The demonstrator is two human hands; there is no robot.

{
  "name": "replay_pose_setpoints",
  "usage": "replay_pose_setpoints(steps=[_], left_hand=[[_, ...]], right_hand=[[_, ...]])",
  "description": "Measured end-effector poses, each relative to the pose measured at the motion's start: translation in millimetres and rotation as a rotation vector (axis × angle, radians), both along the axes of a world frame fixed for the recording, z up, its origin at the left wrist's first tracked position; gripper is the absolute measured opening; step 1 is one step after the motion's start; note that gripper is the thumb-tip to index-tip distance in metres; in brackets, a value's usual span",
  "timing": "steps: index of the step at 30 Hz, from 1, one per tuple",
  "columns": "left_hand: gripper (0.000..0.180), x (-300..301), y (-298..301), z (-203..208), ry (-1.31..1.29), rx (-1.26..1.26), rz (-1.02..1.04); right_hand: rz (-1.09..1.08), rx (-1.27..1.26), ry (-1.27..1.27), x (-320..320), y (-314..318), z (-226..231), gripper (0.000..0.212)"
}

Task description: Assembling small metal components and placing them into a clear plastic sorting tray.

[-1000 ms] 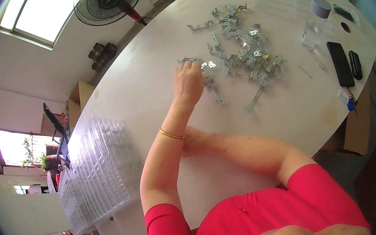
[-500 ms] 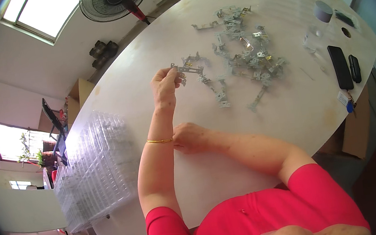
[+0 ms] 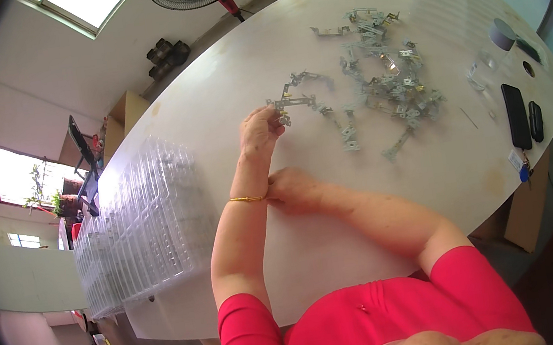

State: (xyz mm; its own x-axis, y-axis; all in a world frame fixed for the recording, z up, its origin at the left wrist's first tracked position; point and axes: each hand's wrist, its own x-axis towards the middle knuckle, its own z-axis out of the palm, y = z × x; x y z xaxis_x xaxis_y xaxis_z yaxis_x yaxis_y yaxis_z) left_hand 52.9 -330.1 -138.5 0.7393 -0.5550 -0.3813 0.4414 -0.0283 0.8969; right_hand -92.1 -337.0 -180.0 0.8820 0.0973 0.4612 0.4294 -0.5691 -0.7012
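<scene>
The left hand (image 3: pixel 259 134) pinches a long gray metal bracket (image 3: pixel 296 102) a bit above the middle of the frame. It lies nearly straight across, its free end pointing right. The right hand (image 3: pixel 295 189) sits below; I can't tell how its fingers are.

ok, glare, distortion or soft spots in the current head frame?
Head view: upper window blown out to white, left window nearly so; head view: table edges bow, frame corners fall to black; head view: clear trays show pale glare streaks; head view: metal parts a bit soft, fine detail hard to make out.
</scene>
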Motion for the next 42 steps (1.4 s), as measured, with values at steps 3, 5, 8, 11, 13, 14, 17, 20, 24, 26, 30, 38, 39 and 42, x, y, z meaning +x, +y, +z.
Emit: replay_pose_setpoints(steps=[3,5,8,11,13,14,17,20,24,26,30,38,39,42], left_hand=[[0.01,0,4,-3,0.054,0.008,0.005],[0.009,2,5,-7,0.057,0.03,0.028],[0.009,6,10,-12,0.063,0.047,0.04],[0.01,6,11,-10,0.066,0.063,0.014],[0.01,7,12,-7,0.065,0.085,0.002],[0.009,7,13,-6,0.065,0.116,-0.013],[0.008,8,15,-3,0.061,0.182,-0.037],[0.009,6,17,3,0.032,0.264,-0.056],[0.013,6,21,8,-0.053,0.398,-0.109],[0.013,1,24,12,-0.083,0.411,-0.108],[0.013,1,31,19,-0.199,0.489,-0.233],[0.021,-2,35,5,-1.159,0.707,-0.169],[0.023,-7,33,9,-1.165,0.652,-0.207],[0.026,-15,31,10,-1.38,0.468,-0.355]], right_hand=[[0.02,-0.017,-0.065,1,-1,0,0.013],[0.021,-0.017,-0.142,2,-1,-5,0.011],[0.028,-0.035,-0.176,4,0,-7,0.012],[0.035,-0.02,-0.155,4,-1,-10,0.013],[0.03,0.016,-0.166,4,1,-10,0.013],[0.023,0.051,-0.177,4,2,-9,0.014],[0.028,0.05,-0.17,7,3,-15,0.013],[-0.002,0.014,-0.142,7,3,-18,0.009],[-0.009,0.029,-0.143,4,1,-15,0.005],[-0.017,0.005,-0.137,3,0,-12,0.003],[-0.022,0.004,-0.134,1,-1,-8,0.002],[-0.054,-0.016,-0.118,0,1,-4,0.007],[-0.056,-0.017,-0.116,-1,0,-4,0.007],[-0.026,-0.062,-0.066,1,-2,-7,0.005]])
